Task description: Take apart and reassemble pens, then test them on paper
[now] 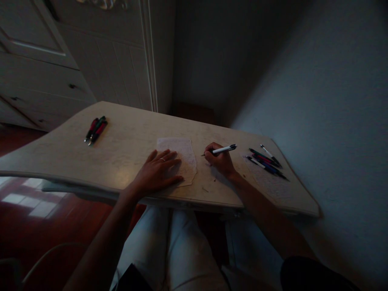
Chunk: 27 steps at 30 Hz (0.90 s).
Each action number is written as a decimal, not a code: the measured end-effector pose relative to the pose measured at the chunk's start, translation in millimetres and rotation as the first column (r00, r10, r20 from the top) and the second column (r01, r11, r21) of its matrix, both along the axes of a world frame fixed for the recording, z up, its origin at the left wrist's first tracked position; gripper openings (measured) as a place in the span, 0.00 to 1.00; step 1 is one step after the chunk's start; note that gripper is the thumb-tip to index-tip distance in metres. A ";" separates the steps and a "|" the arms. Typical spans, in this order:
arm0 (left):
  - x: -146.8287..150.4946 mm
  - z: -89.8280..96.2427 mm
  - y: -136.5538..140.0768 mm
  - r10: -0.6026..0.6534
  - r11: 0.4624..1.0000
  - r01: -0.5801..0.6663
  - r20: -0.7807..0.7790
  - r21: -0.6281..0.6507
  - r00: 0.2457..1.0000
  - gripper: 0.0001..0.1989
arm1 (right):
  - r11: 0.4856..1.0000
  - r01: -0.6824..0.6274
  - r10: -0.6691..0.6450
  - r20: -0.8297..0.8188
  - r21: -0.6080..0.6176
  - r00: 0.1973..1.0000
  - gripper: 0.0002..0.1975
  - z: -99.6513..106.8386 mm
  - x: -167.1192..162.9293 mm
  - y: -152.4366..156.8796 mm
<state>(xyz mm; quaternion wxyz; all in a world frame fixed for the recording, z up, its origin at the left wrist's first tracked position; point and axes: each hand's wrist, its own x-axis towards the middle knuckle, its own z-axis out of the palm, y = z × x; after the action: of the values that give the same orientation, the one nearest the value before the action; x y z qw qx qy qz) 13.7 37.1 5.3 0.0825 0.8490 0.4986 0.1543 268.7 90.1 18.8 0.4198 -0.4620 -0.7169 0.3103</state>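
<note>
My left hand (160, 169) lies flat with fingers spread on a sheet of paper (185, 153) that has a ragged right edge and faint writing. A ring shows on one of its fingers. To the right of the sheet, my right hand (220, 159) grips a white pen with black ends (222, 149). The pen's tip points left, close above or on the tabletop; I cannot tell whether it touches. Small dark scraps or marks (205, 189) lie on the table below this hand.
The pale table (130, 121) carries a bunch of red, green and black pens (96, 130) at the left. Several more pens (266, 161) lie at the right by another written sheet (273, 186). A wall (342, 121) borders the right side; a white cabinet (121, 64) stands behind.
</note>
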 end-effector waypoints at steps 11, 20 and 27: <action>3.1 -0.9 -1.5 0.047 0.999 -0.047 -0.029 0.000 0.998 0.39 | 0.948 -0.255 0.256 -0.015 -0.189 0.966 0.11 -3.3 -9.1 -11.4; 2.8 -2.9 -0.3 0.045 0.999 -0.045 -0.021 0.001 0.999 0.46 | 0.969 -0.193 0.177 -0.110 -0.153 0.978 0.09 -5.1 -8.0 -2.2; 1.4 -8.6 1.3 0.044 0.998 -0.042 -0.035 0.039 0.998 0.47 | 0.867 -0.400 0.100 -0.682 -0.298 0.725 0.13 5.5 0.9 5.9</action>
<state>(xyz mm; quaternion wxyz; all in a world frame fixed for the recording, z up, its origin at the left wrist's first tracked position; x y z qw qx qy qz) 15.0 38.4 -3.2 0.0541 0.8421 0.5152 0.1501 269.5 96.0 24.3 0.4820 -0.3024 -0.4992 0.6535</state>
